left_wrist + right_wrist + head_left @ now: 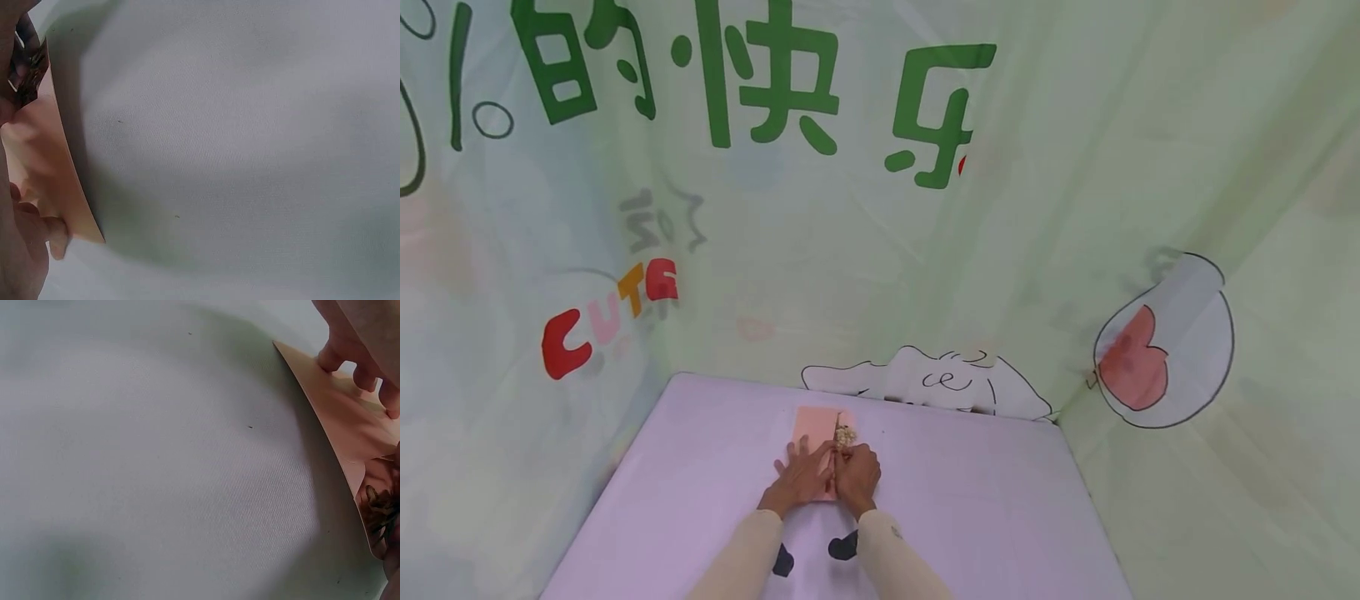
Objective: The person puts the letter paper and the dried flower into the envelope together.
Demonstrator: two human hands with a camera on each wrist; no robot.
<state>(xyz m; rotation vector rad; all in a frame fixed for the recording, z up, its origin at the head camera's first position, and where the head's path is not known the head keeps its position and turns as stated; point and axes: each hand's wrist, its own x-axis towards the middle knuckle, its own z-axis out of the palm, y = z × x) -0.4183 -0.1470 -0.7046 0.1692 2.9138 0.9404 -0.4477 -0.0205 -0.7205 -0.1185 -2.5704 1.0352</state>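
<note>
A pink paper envelope (812,423) lies on the pale purple table, its opening along the right side. My left hand (802,477) rests on the envelope with its fingers spread, holding it down. A small bunch of dried flowers (844,434) with pale heads sits at that opening, partly over the envelope's inner side. My right hand (857,477), fingers curled, pinches the bunch low down; its stems are hidden by the hand. In the right wrist view, brownish dried flowers (379,509) show inside the envelope's open side (353,475).
The purple tabletop (970,492) stretches around the envelope. Printed fabric curtains (865,250) enclose the table at the back and both sides. A dark rounded object (843,546) is beside the right sleeve, another (782,560) beside the left.
</note>
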